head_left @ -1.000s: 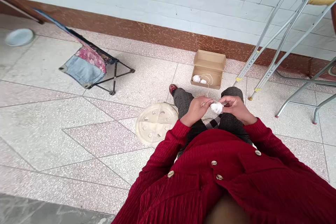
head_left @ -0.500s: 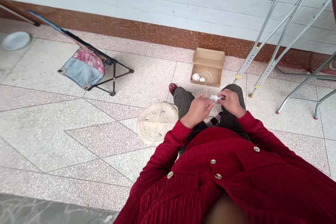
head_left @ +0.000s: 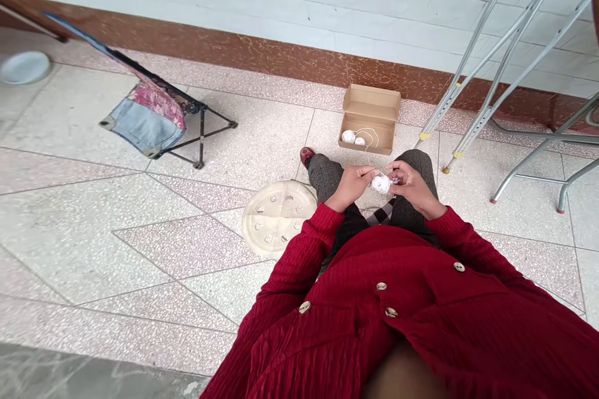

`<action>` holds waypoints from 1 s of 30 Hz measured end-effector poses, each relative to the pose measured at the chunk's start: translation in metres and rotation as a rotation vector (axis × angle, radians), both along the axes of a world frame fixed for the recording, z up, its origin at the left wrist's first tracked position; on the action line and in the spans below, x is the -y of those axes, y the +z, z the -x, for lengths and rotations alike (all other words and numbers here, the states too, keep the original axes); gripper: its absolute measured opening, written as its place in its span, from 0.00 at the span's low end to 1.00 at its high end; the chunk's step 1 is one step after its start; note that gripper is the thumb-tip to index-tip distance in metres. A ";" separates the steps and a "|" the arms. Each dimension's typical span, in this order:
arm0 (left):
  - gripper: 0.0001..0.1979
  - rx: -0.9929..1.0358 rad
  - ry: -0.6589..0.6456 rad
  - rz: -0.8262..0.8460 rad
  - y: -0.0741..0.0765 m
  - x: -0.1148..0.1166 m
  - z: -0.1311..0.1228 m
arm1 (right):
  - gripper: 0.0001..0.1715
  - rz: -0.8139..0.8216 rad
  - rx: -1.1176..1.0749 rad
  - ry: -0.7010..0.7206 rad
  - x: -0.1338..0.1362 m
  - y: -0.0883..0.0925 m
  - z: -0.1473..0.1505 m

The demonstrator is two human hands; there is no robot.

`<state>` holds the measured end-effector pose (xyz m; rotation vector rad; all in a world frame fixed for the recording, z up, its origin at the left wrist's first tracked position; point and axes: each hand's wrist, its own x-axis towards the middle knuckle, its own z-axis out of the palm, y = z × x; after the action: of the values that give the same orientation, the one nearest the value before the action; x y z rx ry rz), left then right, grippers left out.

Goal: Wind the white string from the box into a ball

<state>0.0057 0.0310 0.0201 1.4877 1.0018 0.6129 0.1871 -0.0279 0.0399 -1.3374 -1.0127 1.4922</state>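
A small wound ball of white yarn (head_left: pixel 380 184) is between my hands, above my lap. My right hand (head_left: pixel 414 188) grips the ball's right side with thumb and fingers, its index finger arched over the top. Something greyish shows by the right fingertips, too small to make out. My left hand (head_left: pixel 352 187) is pinched closed at the ball's upper left, where a strand of yarn passes between the hands. Beyond my knees, an open cardboard box (head_left: pixel 372 111) on the floor holds two white yarn balls, a larger one (head_left: pixel 347 136) and a smaller one (head_left: pixel 360 141), with loose strand curled beside them.
A round cream-coloured stool top (head_left: pixel 276 215) with holes is by my left leg. A folding chair (head_left: pixel 150 121) stands to the left, a pale basin (head_left: pixel 25 67) farther off. Metal crutches (head_left: pixel 486 68) lean on the tiled wall at right, near a metal-legged frame (head_left: pixel 533 137).
My left hand has shifted slightly up and is turned differently. The yarn ball has turned to show a rounder side, and my right fingers have lifted and spread over it.
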 end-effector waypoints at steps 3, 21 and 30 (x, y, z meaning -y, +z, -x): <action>0.22 0.089 0.058 0.151 -0.007 0.003 0.000 | 0.24 -0.038 0.017 0.068 0.005 0.003 0.004; 0.14 -0.464 -0.348 -0.783 0.026 0.024 0.011 | 0.12 -0.245 0.534 -0.071 -0.006 -0.042 0.001; 0.14 -0.333 -0.330 -0.679 0.017 -0.019 0.008 | 0.17 0.065 0.082 0.117 0.019 -0.008 0.013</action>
<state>-0.0026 0.0498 0.0368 2.3604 0.7947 0.4928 0.1740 -0.0474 0.0318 -1.4161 -1.1194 1.5803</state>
